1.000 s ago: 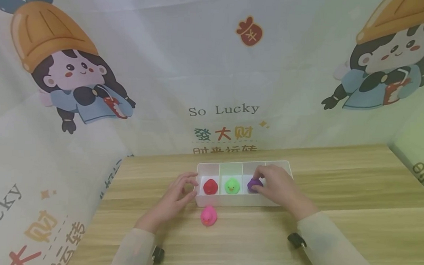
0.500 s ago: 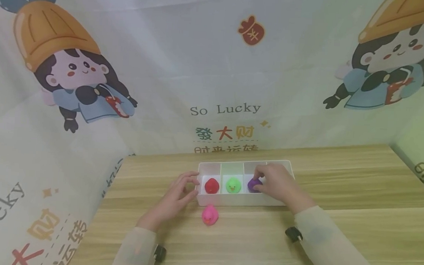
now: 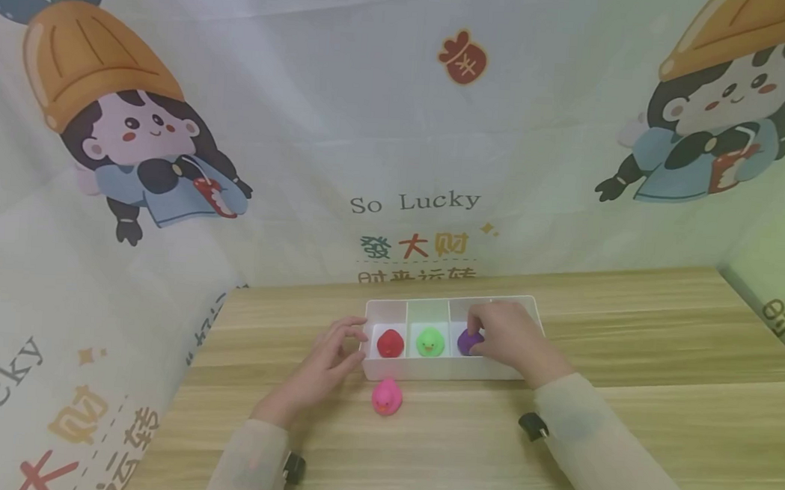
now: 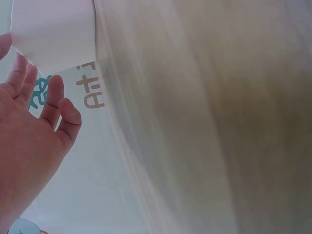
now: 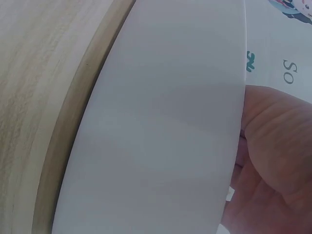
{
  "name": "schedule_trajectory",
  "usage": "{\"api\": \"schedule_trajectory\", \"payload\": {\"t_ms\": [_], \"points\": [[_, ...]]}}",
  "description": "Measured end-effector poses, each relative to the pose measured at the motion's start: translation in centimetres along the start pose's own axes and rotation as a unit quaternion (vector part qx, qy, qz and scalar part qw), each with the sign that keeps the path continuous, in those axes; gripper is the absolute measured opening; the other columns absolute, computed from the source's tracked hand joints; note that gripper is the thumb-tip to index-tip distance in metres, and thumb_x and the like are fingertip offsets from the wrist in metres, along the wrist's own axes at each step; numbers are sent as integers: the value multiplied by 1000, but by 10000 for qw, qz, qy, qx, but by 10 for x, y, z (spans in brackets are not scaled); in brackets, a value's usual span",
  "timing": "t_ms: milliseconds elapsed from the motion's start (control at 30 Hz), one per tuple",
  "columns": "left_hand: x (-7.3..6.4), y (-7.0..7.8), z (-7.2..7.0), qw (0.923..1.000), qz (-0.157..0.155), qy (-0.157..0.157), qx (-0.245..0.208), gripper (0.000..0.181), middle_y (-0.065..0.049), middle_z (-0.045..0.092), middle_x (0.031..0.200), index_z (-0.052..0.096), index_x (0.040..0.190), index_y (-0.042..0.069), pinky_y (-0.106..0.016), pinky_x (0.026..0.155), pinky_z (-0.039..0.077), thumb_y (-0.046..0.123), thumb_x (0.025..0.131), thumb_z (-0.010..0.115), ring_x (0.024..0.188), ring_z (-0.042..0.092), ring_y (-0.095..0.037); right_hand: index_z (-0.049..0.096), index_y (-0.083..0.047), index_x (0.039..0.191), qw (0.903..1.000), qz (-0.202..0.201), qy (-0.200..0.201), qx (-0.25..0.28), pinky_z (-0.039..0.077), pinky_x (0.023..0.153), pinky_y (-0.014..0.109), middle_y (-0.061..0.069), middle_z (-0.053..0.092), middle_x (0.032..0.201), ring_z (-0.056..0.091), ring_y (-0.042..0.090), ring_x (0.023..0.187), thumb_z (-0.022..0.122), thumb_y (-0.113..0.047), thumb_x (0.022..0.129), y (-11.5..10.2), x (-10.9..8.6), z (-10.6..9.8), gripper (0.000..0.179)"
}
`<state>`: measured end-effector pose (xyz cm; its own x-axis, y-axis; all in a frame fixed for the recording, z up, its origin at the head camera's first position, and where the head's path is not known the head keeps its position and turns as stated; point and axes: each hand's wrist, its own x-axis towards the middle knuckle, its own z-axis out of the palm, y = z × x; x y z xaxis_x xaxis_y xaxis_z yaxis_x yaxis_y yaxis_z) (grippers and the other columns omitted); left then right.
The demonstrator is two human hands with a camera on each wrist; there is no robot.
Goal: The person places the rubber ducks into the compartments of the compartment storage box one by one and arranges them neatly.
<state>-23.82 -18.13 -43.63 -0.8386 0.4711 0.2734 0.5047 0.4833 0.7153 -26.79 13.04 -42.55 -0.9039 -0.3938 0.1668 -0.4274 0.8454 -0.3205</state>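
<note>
A white divided box (image 3: 418, 370) stands on the wooden table. In its left compartment sits a red toy duck (image 3: 390, 343), and beside that a light green toy duck (image 3: 430, 342). My right hand (image 3: 510, 338) reaches over the box's front wall and pinches a purple toy duck (image 3: 469, 343) in the third compartment; the hand partly hides that duck and the right end of the box. At the box's left end, the straight, spread fingers of my left hand (image 3: 323, 361) rest against the wall. A pink toy duck (image 3: 387, 397) sits on the table just in front of the box.
The wooden table (image 3: 447, 451) backs onto a printed cloth (image 3: 539, 171) with cartoon figures and lettering. Cloth also hangs along the left and right sides. A black wrist device (image 3: 533, 426) shows at the right sleeve, another black device (image 3: 294, 467) at the left.
My right forearm has shifted slightly left, and the right hand stays on the purple duck. The left hand and the other ducks keep their places.
</note>
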Motion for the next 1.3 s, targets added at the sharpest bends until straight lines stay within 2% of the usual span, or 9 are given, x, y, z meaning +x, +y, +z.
{"api": "schedule_trajectory", "payload": {"t_ms": [167, 300, 467, 667, 833, 933, 1133, 1233, 1300], "points": [[2, -23, 4, 9998, 9, 7, 220, 20, -3, 33, 135, 48, 106, 11, -42, 78, 39, 13, 87, 55, 102, 39, -25, 57, -17, 75, 9998, 135, -100, 125, 39, 64, 30, -6, 57, 73, 47, 13, 66, 78, -20, 63, -2, 0, 1, 24], [3, -31, 4, 9994, 49, -49, 339, 20, 1, 33, 135, 48, 106, 14, -37, 78, 39, 15, 88, 55, 102, 38, -20, 59, -21, 76, 9989, 162, 100, 417, 34, 76, 37, -10, 59, 77, 52, 12, 75, 76, -26, 67, -1, -1, 5, 20], [1, -19, 2, 9995, 158, -41, 259, 20, -6, 33, 134, 48, 106, 9, -39, 78, 39, 15, 88, 54, 104, 37, -24, 59, -26, 75, 9959, -66, 708, 562, 24, 85, 43, -15, 60, 79, 55, 11, 86, 73, -30, 71, -1, -6, 9, 15], [-1, 4, -2, 9999, 52, -60, 88, 21, -11, 33, 134, 47, 106, 4, -43, 78, 38, 14, 89, 53, 102, 38, -32, 60, -24, 76, 9882, -370, 1318, 693, 28, 86, 41, -16, 57, 75, 54, 12, 79, 71, -25, 74, -7, -15, 12, 11], [-1, 8, -3, 9999, -55, -39, 95, 19, -10, 34, 134, 47, 106, 5, -43, 78, 38, 10, 88, 54, 100, 39, -32, 61, -18, 78, 9702, -1051, 2022, 822, 37, 76, 37, -9, 60, 78, 55, 14, 79, 70, -17, 73, -15, -20, 13, 10], [-1, 8, -3, 9999, -87, -43, 48, 20, -10, 33, 134, 48, 106, 4, -45, 78, 38, 10, 88, 54, 99, 40, -33, 61, -16, 80, 9577, -1440, 2278, 1007, 40, 76, 35, -6, 60, 82, 54, 13, 83, 69, -12, 71, -21, -22, 14, 12], [-1, 5, -3, 9999, -81, -58, 82, 20, -9, 33, 134, 47, 106, 5, -45, 80, 38, 10, 88, 54, 106, 36, -31, 61, -14, 85, 9413, -1919, 2311, 1539, 39, 68, 28, -5, 59, 84, 49, 12, 74, 66, -7, 72, -40, -26, 16, 16], [-1, -1, -1, 10000, -20, -20, 36, 20, -10, 33, 134, 47, 106, 6, -47, 80, 37, 10, 88, 54, 108, 34, -30, 60, -14, 87, 9406, -2003, 2199, 1639, 40, 70, 25, -7, 58, 86, 48, 11, 78, 66, -7, 74, -50, -30, 17, 16], [0, -9, 0, 10000, -15, -11, 98, 20, -8, 33, 134, 48, 106, 8, -45, 81, 37, 12, 88, 54, 110, 34, -26, 59, -16, 88, 9443, -1967, 2077, 1624, 40, 74, 24, -9, 57, 89, 49, 11, 82, 66, -10, 75, -57, -32, 19, 16]]}}
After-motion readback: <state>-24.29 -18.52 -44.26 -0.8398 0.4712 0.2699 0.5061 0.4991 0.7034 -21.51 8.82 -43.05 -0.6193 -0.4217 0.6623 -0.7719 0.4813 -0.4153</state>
